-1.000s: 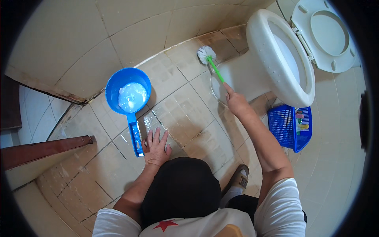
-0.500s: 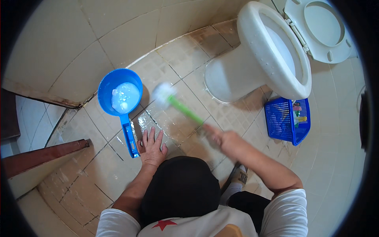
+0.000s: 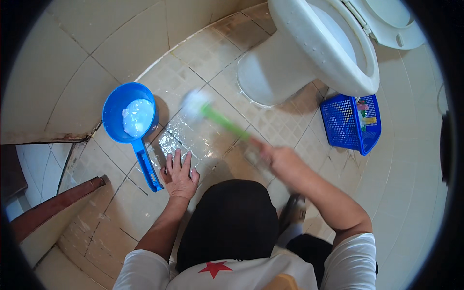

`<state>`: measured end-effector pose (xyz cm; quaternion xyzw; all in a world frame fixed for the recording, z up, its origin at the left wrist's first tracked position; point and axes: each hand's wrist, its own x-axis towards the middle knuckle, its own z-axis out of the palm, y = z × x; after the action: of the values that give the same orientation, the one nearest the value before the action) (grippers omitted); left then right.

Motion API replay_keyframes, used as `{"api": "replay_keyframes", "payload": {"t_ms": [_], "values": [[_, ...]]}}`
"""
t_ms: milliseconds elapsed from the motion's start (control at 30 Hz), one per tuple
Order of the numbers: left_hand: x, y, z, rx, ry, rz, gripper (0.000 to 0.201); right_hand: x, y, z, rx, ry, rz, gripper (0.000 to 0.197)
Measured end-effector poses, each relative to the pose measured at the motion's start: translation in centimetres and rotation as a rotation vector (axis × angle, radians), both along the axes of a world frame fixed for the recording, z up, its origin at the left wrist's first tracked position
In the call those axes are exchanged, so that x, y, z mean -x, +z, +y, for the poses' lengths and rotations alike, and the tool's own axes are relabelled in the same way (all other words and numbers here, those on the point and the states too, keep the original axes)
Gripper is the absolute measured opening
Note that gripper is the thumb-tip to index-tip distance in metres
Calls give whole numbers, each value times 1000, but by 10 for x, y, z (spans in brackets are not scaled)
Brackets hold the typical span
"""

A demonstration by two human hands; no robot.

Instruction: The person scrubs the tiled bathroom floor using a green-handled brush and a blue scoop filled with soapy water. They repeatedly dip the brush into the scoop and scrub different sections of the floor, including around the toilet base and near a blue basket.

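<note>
My right hand (image 3: pixel 276 157) is wrapped round the green handle of a scrub brush (image 3: pixel 224 123). The brush's white bristle head (image 3: pixel 195 104) meets the wet floor tiles and is smeared by motion. With fingers spread, my left hand (image 3: pixel 180 179) rests palm down on the floor in front of my knee. Just left of it lies the handle of a blue water dipper (image 3: pixel 141 157), its fingertips close to that handle. Inside the dipper's bowl is whitish, sudsy liquid (image 3: pixel 137 118).
A white toilet (image 3: pixel 290 63) with its seat raised stands at the far right. Beside its base is a blue plastic basket (image 3: pixel 340 126) with small items in it. At the left, a reddish-brown door edge (image 3: pixel 58 203) juts in near a tiled wall (image 3: pixel 96 38). Tiles shine with water.
The whole view has shifted slightly, so the toilet, basket and dipper sit a little differently in the picture. The brush is still moving over the tiles; my left hand stays beside the dipper handle.
</note>
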<state>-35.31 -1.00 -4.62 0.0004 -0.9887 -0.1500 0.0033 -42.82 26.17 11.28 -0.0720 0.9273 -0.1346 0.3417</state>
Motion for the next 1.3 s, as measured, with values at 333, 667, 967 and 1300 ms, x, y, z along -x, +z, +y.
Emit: {"api": "replay_keyframes", "payload": {"t_ms": [333, 667, 967, 1300], "values": [[-3, 5, 8, 21, 24, -10, 52, -30, 8, 31, 22, 23, 29, 44], [-7, 104, -13, -491, -1, -455, 39, -16, 3, 157, 42, 184, 377, 43], [-76, 403, 39, -113, -36, -139, 40, -70, 14, 169, 20, 475, 383, 59], [-8, 312, 29, -170, 225, -552, 53, 6, -47, 141, 192, 175, 387, 48]]}}
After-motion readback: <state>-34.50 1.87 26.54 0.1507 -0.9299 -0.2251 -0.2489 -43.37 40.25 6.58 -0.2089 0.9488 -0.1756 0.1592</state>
